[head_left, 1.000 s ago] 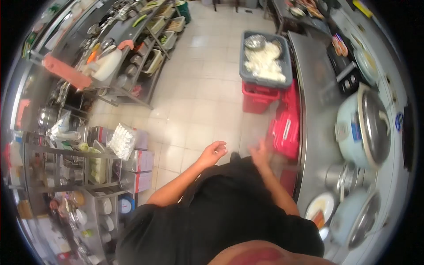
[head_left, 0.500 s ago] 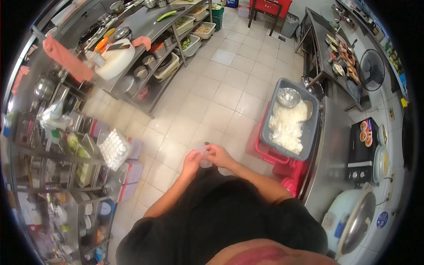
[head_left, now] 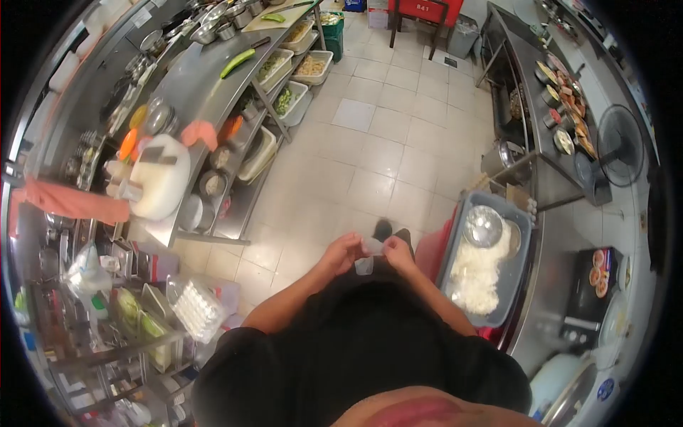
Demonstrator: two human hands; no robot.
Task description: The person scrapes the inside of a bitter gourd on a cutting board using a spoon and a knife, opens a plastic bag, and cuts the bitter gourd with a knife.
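A piece of thin translucent plastic [head_left: 372, 247] is stretched between my two hands, close in front of my body. Its lower part hangs below my fingers, and I cannot tell whether it is a bag or a glove. My left hand [head_left: 344, 252] has its fingers closed on one side of it. On the other side, my right hand [head_left: 398, 252] pinches the edge. To the right of my hands, a grey tub [head_left: 525, 235] holds white cooked rice [head_left: 475, 274] and a metal bowl [head_left: 484, 226].
A steel worktable [head_left: 206, 82] on the left carries a round white cutting board [head_left: 160, 188] with a knife, and a green vegetable [head_left: 237, 62]. Egg trays [head_left: 199, 311] stand at lower left. A fan [head_left: 619, 146] and a steel counter [head_left: 544, 277] are on the right. Tiled floor [head_left: 341, 171] lies ahead.
The view has shifted, so the worktable and tub sit differently in it. My hands have moved apart, drawing the plastic out between them; before, they were close together around it.
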